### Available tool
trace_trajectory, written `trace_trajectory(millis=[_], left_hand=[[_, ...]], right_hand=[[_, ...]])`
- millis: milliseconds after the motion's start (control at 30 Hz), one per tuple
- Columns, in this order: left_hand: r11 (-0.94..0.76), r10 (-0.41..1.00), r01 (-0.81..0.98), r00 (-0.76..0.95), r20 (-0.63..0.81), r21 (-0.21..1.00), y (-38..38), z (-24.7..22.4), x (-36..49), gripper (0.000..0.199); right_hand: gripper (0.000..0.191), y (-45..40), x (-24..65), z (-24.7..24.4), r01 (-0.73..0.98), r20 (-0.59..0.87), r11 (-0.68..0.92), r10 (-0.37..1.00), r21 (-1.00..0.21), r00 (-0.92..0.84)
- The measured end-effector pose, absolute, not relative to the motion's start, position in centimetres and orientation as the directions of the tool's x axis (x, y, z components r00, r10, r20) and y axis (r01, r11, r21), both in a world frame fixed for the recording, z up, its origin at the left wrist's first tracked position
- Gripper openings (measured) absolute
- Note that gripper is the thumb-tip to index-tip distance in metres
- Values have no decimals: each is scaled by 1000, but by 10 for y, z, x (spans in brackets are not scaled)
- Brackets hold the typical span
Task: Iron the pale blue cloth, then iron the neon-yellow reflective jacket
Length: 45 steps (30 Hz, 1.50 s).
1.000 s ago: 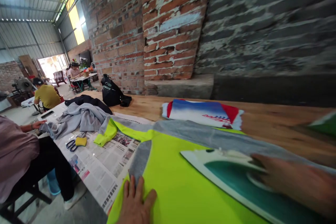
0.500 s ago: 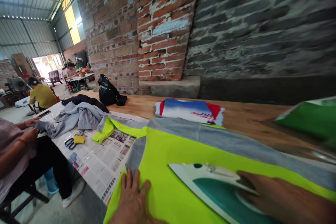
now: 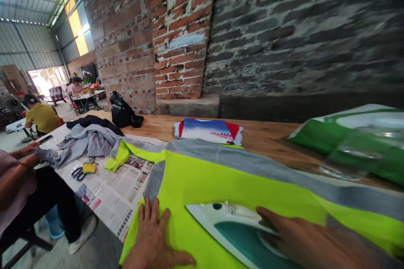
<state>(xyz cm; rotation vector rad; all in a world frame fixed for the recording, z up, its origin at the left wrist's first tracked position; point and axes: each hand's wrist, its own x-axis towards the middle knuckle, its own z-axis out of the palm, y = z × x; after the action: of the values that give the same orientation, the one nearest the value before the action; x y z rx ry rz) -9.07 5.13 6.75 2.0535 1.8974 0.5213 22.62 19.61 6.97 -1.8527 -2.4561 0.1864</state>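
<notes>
A neon yellow and grey long-sleeved garment (image 3: 202, 180) is spread over the table in front of me. My left hand (image 3: 153, 235) lies on its left edge, fingers spread and palm down. My right hand (image 3: 293, 233), blurred, is wrapped round the handle of a white and green clothes iron (image 3: 240, 237). The iron rests flat on the yellow cloth, its tip pointing up and to the left. One yellow cuff stretches left onto the newspaper (image 3: 113, 195).
Scissors (image 3: 78, 173) lie by a yellow block (image 3: 89, 168). Behind the garment is a folded white, blue and red cloth (image 3: 208, 130). A black bag (image 3: 123, 111), grey cloth (image 3: 86, 143) and green-white bag (image 3: 328, 130) stand around. A seated person (image 3: 19, 193) handles the grey cloth.
The view has turned to the right, so more of the green-white bag and a clear container show. My left thumb is spread wider. My right hand still holds the iron on the garment.
</notes>
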Motion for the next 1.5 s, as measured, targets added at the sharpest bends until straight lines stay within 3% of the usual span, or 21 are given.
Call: trace_trajectory(millis=[167,267,333,533,833,1000,1233,1500], left_hand=[[-121,989,923,80,126,365,56,49,-94,113],[-127,986,953,91,139,275,60,41,-96,111],[-143,979,969,108,175,201,64,36,-97,107],[-235,906,971,198,374,55,74,21,-107,106],[-255,876,965,206,437,55,85,14,-114,113],[-267,846,961,200,494,68,95,11,-117,115],[-275,844,960,212,492,59,94,12,-117,112],[-256,870,966,212,445,41,83,18,-111,119]], right_hand=[[29,246,209,140,970,-60,237,969,-63,-240],[33,270,201,169,990,-85,131,987,-50,-135],[36,283,199,179,988,-45,140,989,-60,-143],[36,290,205,178,994,-101,103,989,-31,-106],[29,154,190,181,947,-202,307,925,-98,-321],[30,113,174,187,948,-202,308,927,-78,-317],[31,165,154,164,957,7,286,958,-56,-286],[37,293,137,178,978,58,189,981,-84,-185]])
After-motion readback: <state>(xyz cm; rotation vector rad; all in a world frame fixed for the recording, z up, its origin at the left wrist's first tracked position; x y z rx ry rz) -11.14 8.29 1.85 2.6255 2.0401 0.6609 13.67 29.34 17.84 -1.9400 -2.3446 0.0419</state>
